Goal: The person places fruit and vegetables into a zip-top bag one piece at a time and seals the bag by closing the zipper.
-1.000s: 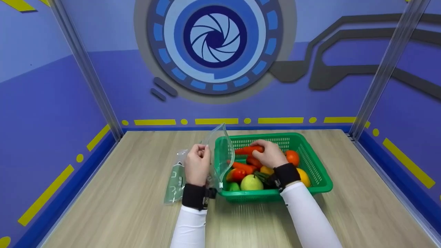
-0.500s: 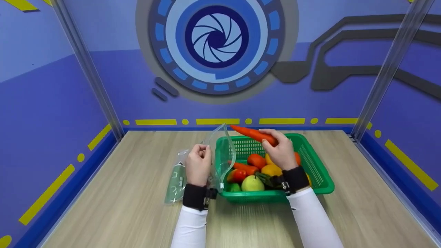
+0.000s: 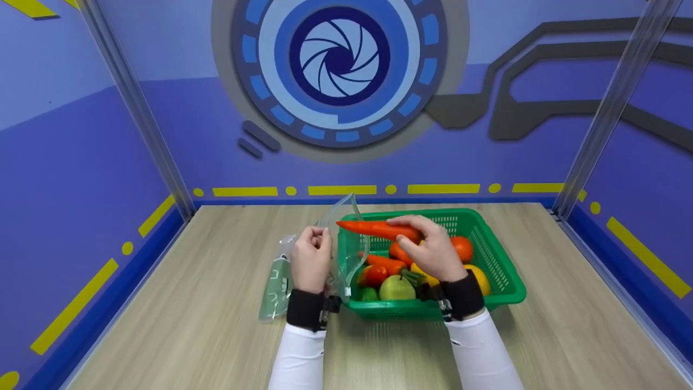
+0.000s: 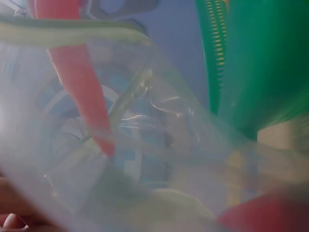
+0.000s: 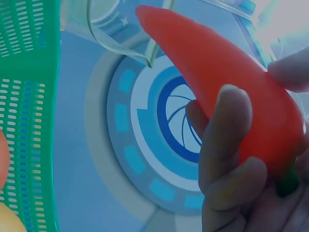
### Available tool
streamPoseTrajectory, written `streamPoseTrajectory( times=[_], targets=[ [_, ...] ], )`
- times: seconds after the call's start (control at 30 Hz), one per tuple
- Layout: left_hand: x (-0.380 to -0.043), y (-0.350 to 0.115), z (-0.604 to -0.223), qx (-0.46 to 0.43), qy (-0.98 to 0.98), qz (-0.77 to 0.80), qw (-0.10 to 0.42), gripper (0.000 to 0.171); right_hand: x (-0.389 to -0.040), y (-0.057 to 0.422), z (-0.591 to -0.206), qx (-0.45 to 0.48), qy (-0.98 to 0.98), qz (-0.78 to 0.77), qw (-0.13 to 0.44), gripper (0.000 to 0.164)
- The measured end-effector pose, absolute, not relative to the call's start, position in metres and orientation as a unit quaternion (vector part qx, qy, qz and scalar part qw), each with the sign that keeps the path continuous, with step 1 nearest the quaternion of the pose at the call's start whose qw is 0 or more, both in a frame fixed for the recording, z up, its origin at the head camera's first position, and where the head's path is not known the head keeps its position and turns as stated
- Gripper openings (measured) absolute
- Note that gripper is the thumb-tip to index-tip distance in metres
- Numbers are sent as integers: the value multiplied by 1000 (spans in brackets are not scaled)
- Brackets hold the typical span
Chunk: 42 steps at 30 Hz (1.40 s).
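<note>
My right hand [image 3: 433, 252] holds an orange-red carrot [image 3: 373, 229] by its thick end, above the left part of the green basket [image 3: 400, 310]. The carrot's tip points left, into the mouth of a clear zip bag [image 3: 354, 271]. Through the plastic, the left wrist view shows the carrot [image 4: 82, 92] past the bag's rim. My left hand [image 3: 311, 257] pinches the bag's near side, keeping its mouth spread. In the right wrist view, a green stem end [image 5: 288, 182] shows by the palm. A red shape [image 4: 270, 215] low in the left wrist view is too blurred to tell.
The basket holds another carrot [image 3: 383, 264], a pear [image 3: 397, 288], a red-and-yellow fruit [image 3: 373, 275], orange round pieces [image 3: 462, 249] and a yellow fruit [image 3: 478, 279]. Left of my left hand lies a flat clear packet with green print [image 3: 275, 290]. Walls enclose the table's back and sides.
My right hand has lifted the carrot out of the basket, then lowered and swung it left so the tip goes in at the bag's mouth. My left hand has stayed still.
</note>
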State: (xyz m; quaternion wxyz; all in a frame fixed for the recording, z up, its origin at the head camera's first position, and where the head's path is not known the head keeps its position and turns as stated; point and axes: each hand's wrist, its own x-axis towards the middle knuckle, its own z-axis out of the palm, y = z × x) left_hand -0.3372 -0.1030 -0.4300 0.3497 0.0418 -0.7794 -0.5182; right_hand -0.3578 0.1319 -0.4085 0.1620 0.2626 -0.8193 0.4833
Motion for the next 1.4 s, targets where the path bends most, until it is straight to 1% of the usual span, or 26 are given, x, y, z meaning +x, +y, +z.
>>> streamPoseTrajectory(
  times=[0.33, 0.6, 0.7, 0.8, 0.87, 0.97, 1.07, 1.13, 1.2, 1.3, 1.4],
  targets=[
    [-335, -100, -429, 41, -788, -506, 348, 11, -355, 88, -422, 281, -829, 476, 83, 35],
    [-332, -98, -423, 29, -792, -504, 343, 13, -345, 63, -424, 305, -839, 442, 84, 36],
    [-331, -98, -424, 22, -793, -500, 347, 13, -342, 54, -431, 317, -844, 425, 84, 44],
    [-332, -97, -425, 18, -795, -490, 356, 13, -340, 47, -439, 346, -841, 410, 79, 60],
    [-332, -97, -426, 14, -794, -490, 360, 14, -340, 45, -442, 368, -836, 400, 74, 67],
    [-333, -97, -427, 10, -790, -492, 365, 14, -339, 44, -442, 388, -837, 383, 55, 72],
    [-334, -98, -427, 8, -785, -502, 362, 14, -339, 46, -440, 375, -851, 366, 36, 69],
    [-335, -98, -426, 13, -785, -505, 359, 14, -338, 47, -438, 353, -861, 365, 33, 66],
    [-335, -99, -426, 20, -784, -509, 356, 13, -337, 48, -437, 330, -867, 371, 46, 60],
    [-334, -100, -426, 31, -785, -509, 352, 13, -336, 48, -437, 302, -873, 376, 71, 46],
    [-334, -99, -427, 31, -786, -508, 351, 14, -336, 47, -439, 292, -880, 367, 75, 36]
  ],
)
